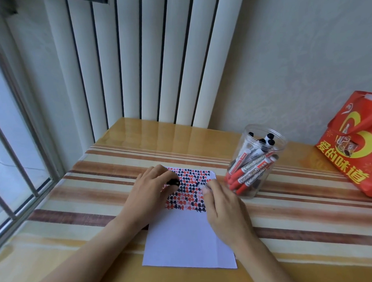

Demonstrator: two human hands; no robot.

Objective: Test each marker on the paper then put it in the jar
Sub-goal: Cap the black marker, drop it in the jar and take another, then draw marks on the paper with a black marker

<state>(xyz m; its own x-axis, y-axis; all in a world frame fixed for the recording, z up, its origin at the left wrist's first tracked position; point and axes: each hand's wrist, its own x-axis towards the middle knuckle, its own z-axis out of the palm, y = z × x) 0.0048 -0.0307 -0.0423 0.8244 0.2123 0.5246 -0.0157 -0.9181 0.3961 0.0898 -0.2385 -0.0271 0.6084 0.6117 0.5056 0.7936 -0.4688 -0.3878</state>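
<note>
Now the left hand (150, 188) grips a black marker (173, 182) over the paper (184, 235); right hand (223, 207) rests flat.

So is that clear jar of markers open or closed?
Open: the clear jar shows a bare rim with no lid, and marker ends reach up near its mouth.
</note>
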